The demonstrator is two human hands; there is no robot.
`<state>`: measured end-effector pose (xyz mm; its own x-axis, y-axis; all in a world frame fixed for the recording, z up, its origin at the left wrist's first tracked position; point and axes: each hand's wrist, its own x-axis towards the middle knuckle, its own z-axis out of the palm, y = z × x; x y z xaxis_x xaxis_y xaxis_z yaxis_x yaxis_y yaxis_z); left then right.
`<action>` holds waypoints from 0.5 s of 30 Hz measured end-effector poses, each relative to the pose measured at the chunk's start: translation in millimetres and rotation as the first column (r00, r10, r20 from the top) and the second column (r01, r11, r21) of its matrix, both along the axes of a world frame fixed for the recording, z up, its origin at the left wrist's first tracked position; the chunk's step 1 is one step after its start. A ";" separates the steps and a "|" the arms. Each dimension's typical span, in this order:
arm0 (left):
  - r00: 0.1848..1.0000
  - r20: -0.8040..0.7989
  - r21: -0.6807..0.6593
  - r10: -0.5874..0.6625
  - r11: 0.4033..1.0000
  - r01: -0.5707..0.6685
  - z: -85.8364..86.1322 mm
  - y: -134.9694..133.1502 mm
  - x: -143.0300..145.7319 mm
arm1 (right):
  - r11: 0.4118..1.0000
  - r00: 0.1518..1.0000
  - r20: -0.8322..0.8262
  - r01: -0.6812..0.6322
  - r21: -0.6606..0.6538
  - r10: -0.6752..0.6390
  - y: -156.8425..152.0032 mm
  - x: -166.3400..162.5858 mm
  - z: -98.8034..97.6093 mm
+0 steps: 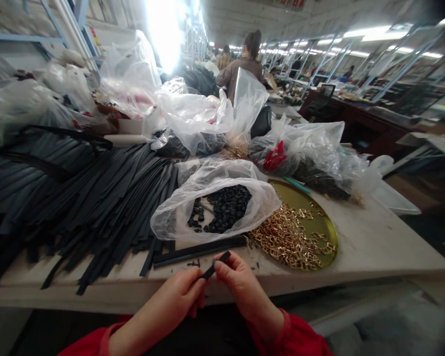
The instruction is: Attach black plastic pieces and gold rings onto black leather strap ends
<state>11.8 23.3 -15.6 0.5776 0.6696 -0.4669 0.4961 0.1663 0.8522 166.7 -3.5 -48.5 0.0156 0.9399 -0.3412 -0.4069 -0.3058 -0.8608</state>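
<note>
While I pinch the black strap [215,265] between both sets of fingers, my left hand [181,296] closes on its lower end and my right hand [241,287] clamps thumb and forefinger just below its upper tip. It sits in the air just over the near edge of the table [374,247], close to my body. I judge it light, thin and flexible, probably leather or something like it, so it should bend rather than resist; holding it near both ends, as I do, keeps it from flopping. Its long axis runs diagonally, low at the left and rising to the right, with the free tip pointing up and away from me towards the gold tray [324,225].

Just beyond my fingers lie two longer straps [200,249] side by side on the table. Behind them is a clear bag of small black parts [226,205], and on the tray a heap of gold buckles [289,237]. To the left spreads a big pile of black strips [77,198]. Farther back are more plastic bags [196,118] and a person [244,64] at work.
</note>
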 end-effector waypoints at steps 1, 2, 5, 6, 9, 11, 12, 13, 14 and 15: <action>1.000 0.006 0.006 0.024 1.000 -0.024 -1.1 0.1 1.3 | 1.000 1.000 0.013 -0.014 0.022 0.014 -1.1 -4.3 0.5; 0.999 0.021 -0.013 0.044 0.999 -0.044 -2.2 0.1 2.9 | 0.999 0.999 0.047 -0.021 0.046 0.019 -2.7 -8.6 1.1; 0.990 0.085 -0.140 0.114 0.985 -0.101 -4.2 0.4 7.0 | 0.986 0.971 0.237 -0.074 0.152 0.036 -9.0 -12.8 5.2; 0.985 0.105 -0.163 0.135 0.980 -0.117 -4.2 1.0 7.8 | 0.968 0.943 0.325 -0.150 0.204 0.077 -10.6 -9.2 7.8; 0.976 0.151 -0.139 0.154 0.981 -0.133 -1.7 4.0 9.4 | 0.884 0.715 0.690 -0.389 0.259 0.112 -8.5 19.2 18.1; 0.977 0.157 -0.094 0.143 0.987 -0.130 1.1 5.7 10.9 | 0.917 0.429 0.903 -0.348 0.198 -0.032 1.6 47.5 23.1; 0.978 0.156 -0.079 0.140 0.989 -0.129 2.4 5.9 12.1 | 0.948 0.265 0.960 -0.273 0.164 -0.090 9.0 61.7 24.1; 0.979 0.153 -0.071 0.134 0.990 -0.124 3.6 5.7 13.4 | 0.968 0.115 0.988 -0.218 0.127 -0.104 17.5 74.5 23.8; 0.980 0.153 -0.067 0.127 0.991 -0.118 4.5 5.1 14.8 | 0.980 -0.009 0.997 -0.181 0.079 -0.082 26.2 85.2 22.3; 0.981 0.155 -0.067 0.121 0.992 -0.111 5.2 4.0 16.1 | 0.987 -0.083 0.996 -0.160 0.031 -0.045 34.6 93.4 20.0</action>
<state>27.9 27.3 -10.4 0.5671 0.7110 -0.4158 0.3304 0.2660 0.9056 260.1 31.0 -28.5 0.1837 0.9801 0.0753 0.9295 -0.1483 -0.3377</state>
